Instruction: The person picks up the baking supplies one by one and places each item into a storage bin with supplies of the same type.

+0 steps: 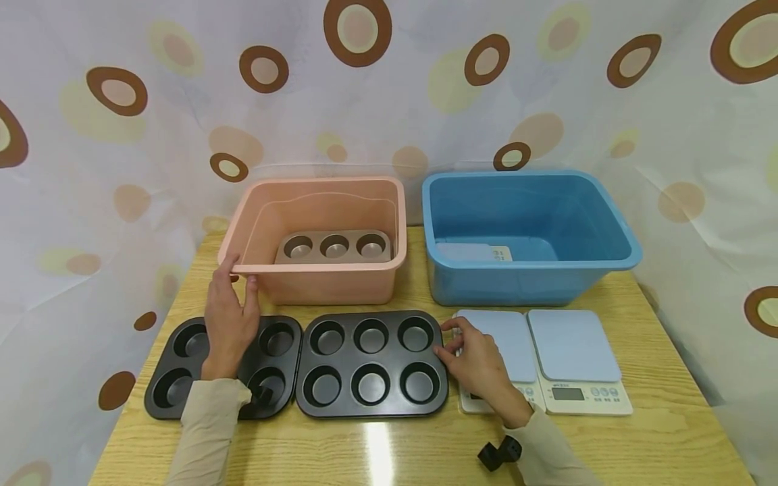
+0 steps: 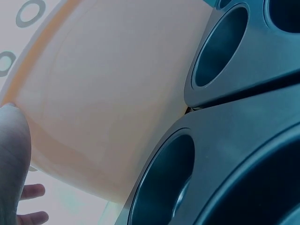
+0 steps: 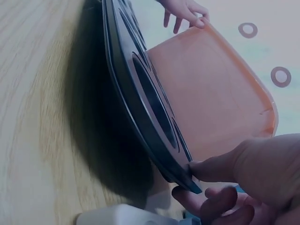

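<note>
In the head view my left hand (image 1: 229, 324) holds the front left corner of the pink bin (image 1: 328, 287) by its rim, thumb on the front side. The left muffin pan (image 1: 279, 337) lies partly hidden under that hand and sleeve. My right hand (image 1: 477, 358) pinches the right edge of the other dark muffin pan (image 1: 371, 364). Its thumb (image 3: 215, 168) presses the top of the pan's rim, with fingers curled beneath. Inside the pink bin sits a lighter, champagne-coloured muffin pan (image 1: 334, 248).
A blue bin (image 1: 504, 285) stands at the back right with a white scale (image 1: 464, 252) inside. Two white kitchen scales, the right scale (image 1: 574, 347) and the left scale (image 1: 498, 334), lie in front of it, the left one partly behind my right hand. A patterned curtain (image 1: 389, 101) hangs behind the wooden table (image 1: 304, 452).
</note>
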Action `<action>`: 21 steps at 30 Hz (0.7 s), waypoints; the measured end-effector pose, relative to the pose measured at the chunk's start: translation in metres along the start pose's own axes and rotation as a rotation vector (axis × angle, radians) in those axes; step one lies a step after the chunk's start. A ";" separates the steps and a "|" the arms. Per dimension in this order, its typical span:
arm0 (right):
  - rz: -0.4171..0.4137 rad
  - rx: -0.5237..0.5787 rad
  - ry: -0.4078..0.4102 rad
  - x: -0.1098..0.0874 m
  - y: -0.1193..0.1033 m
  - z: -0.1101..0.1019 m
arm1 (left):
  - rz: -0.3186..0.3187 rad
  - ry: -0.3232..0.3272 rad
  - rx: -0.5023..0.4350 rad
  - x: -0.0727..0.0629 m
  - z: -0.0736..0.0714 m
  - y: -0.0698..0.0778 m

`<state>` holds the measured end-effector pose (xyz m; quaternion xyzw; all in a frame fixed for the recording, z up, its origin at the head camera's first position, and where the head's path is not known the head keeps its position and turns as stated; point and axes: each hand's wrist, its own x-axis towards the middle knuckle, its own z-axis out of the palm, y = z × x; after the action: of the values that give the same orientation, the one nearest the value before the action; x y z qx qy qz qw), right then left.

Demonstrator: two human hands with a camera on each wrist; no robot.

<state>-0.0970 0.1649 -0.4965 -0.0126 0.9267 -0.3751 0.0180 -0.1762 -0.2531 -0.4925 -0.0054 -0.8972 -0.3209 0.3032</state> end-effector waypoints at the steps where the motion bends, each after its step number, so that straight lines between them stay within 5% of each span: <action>1: -0.004 0.012 -0.002 0.000 0.000 0.000 | -0.001 -0.001 0.001 0.000 0.000 0.000; 21: -0.143 0.284 -0.053 0.001 0.002 0.001 | 0.011 0.006 0.009 -0.001 -0.001 0.000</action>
<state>-0.0977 0.1656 -0.4981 -0.0857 0.8603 -0.5023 0.0171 -0.1751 -0.2535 -0.4927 -0.0081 -0.8976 -0.3154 0.3079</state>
